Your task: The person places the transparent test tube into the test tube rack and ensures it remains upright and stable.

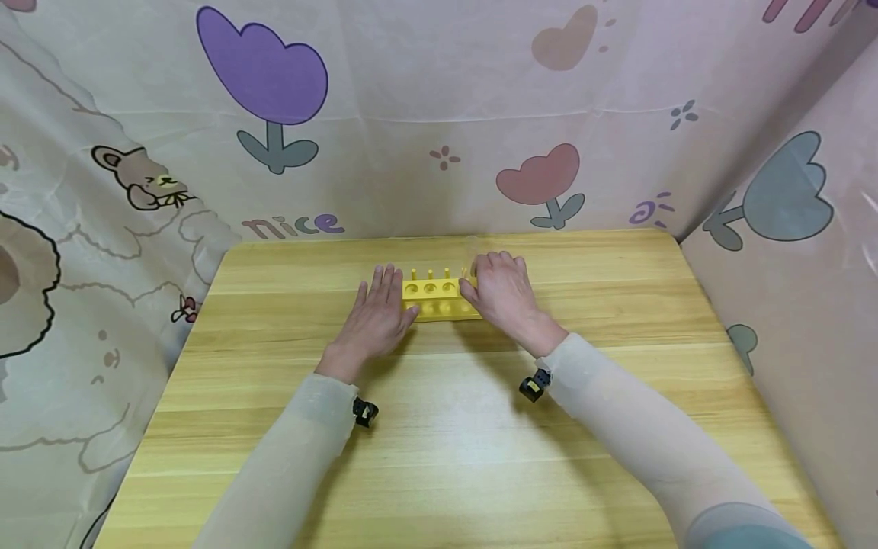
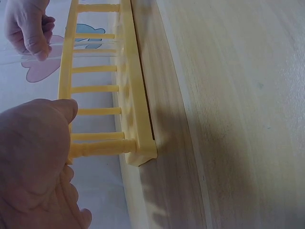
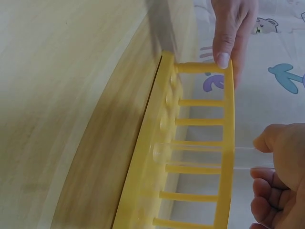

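A yellow test tube rack [image 1: 439, 307] stands toward the back of the table, with a row of holes and several upright pegs behind them. At its left end my left hand [image 1: 373, 316] holds it, the thumb [image 2: 67, 109] over the top plate's edge and the fingers along the end. My right hand [image 1: 506, 293] is over the rack's right part, where thumb and fingers grip a clear test tube [image 3: 248, 157]. That tube passes through the top plate, and its lower end [image 3: 162, 153] reaches the base of the rack.
The rack rests on a wood-grain table [image 1: 425, 427] with its far edge close behind. A printed curtain [image 1: 411, 91] hangs along the back and both sides. Each sleeve cuff carries a small black camera [image 1: 365, 412].
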The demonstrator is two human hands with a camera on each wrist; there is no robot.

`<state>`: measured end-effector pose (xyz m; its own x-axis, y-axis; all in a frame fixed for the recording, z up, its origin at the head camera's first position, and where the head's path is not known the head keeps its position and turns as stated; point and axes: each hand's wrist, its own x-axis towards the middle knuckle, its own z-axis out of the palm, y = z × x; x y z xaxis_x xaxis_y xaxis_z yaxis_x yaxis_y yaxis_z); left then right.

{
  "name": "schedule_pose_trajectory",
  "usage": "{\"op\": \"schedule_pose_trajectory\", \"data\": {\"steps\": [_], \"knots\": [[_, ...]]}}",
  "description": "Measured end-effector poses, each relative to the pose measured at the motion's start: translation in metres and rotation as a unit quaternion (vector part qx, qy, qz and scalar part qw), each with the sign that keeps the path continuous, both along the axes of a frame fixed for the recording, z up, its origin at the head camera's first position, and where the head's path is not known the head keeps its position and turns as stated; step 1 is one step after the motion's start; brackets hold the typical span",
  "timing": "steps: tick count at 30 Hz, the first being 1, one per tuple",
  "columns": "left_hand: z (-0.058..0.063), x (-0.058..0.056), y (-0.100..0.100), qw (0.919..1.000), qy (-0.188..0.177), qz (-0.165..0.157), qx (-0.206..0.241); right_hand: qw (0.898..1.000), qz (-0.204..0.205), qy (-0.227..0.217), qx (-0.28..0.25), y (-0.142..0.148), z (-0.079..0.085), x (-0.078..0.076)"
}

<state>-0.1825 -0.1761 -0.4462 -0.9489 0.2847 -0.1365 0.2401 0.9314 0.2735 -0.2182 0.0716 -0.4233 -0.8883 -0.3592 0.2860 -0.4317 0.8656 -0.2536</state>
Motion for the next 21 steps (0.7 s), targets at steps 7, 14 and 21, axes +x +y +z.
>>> {"op": "schedule_pose_trajectory", "data": {"steps": [7,14,21], "knots": [[-0.0003,0.0001,0.0004,1.0,0.0,0.002,0.002,1.0,-0.002,0.002,0.003,0.0005,-0.0006,-0.0001],[-0.0003,0.0001,0.0004,1.0,0.001,0.002,-0.001,1.0,-0.004,0.003,0.004,0.0003,-0.0009,-0.0008],[0.0008,0.0005,0.0004,1.0,-0.006,0.001,0.0,1.0,-0.005,-0.002,0.002,0.0003,-0.0003,-0.0011]]}}
